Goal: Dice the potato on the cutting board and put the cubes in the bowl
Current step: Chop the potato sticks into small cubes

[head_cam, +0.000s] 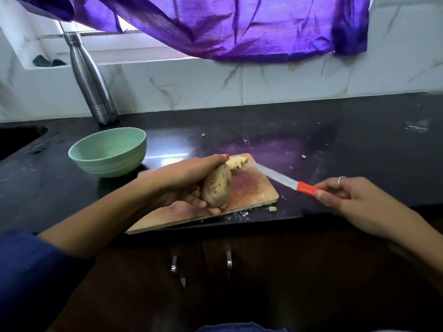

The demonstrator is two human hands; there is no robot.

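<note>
My left hand (184,180) grips a brown unpeeled potato (217,186) over the wooden cutting board (251,190). A small pile of pale cut potato pieces (236,162) lies at the board's far corner, just beyond my fingertips. My right hand (347,196) holds the red handle of a knife (285,182), right of the board; its blade points left toward the board's far right edge. A pale green bowl (107,152) stands on the counter to the left of the board; I see nothing inside it.
A steel bottle (90,77) stands behind the bowl against the tiled wall. A sink (16,140) opens at the far left. Small potato bits (273,208) lie scattered on the black counter (359,144). A purple curtain (227,25) hangs above.
</note>
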